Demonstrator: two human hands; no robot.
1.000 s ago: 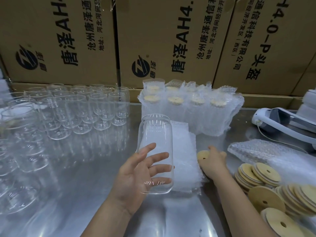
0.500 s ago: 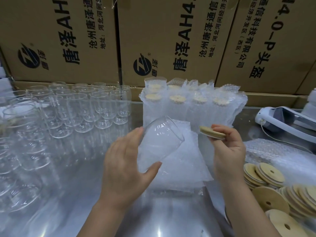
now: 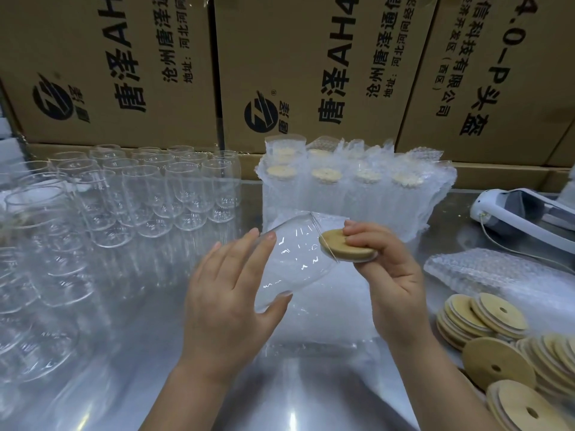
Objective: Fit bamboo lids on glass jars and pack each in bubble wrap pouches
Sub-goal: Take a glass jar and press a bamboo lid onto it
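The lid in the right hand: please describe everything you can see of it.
The lid is a round, flat, pale bamboo disc with a whitish ring under its edge. It is tilted, its left edge at the rim of the tilted jar, not yet seated. The right hand pinches its right side.
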